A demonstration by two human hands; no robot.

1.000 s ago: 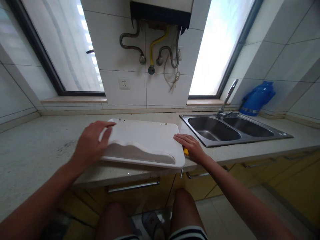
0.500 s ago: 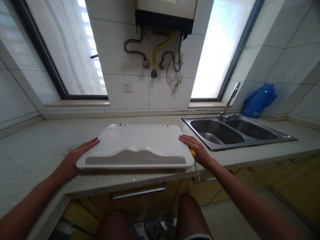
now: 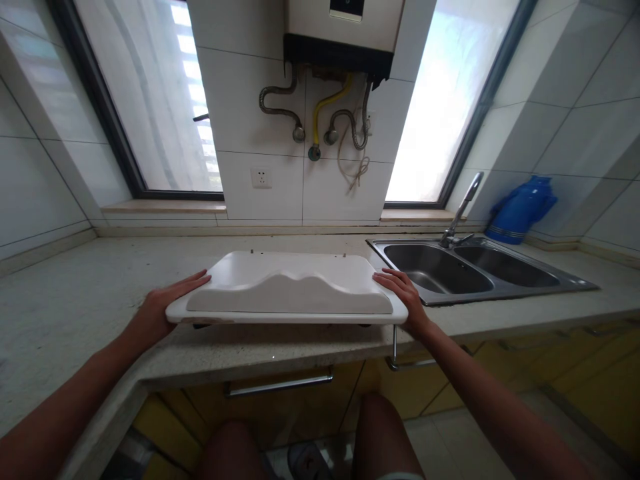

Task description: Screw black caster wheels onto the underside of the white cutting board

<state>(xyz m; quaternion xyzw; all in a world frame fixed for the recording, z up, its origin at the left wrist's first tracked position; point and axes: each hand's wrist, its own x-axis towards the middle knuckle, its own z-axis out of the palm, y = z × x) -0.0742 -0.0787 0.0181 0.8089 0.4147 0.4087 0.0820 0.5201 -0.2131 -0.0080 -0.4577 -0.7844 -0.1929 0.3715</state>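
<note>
A white plastic board point(image 3: 290, 267) with rounded corners and a raised, wavy grey-white lip along its near side is between my hands. Its near edge is tilted up off the counter, and small dark parts show beneath. Two small pins stick out at its far edge. My left hand point(image 3: 163, 303) grips the left end, fingers on top and the thumb hidden. At the right end my right hand point(image 3: 406, 303) holds it the same way. A thin metal rod point(image 3: 395, 343) points down below my right hand; its upper end is hidden.
A pale stone counter point(image 3: 90, 287) runs under the board. To the right lie a double steel sink point(image 3: 440, 297) with a tap point(image 3: 463, 207) and a blue jug-like container point(image 3: 520, 210). A water heater point(image 3: 343, 30) with pipes hangs above. Drawer handles point(image 3: 280, 387) jut out below.
The board's near edge has risen, tilting it away from me, and the board has shifted slightly right with both hands. A yellow handle seen under my right hand is now hidden.
</note>
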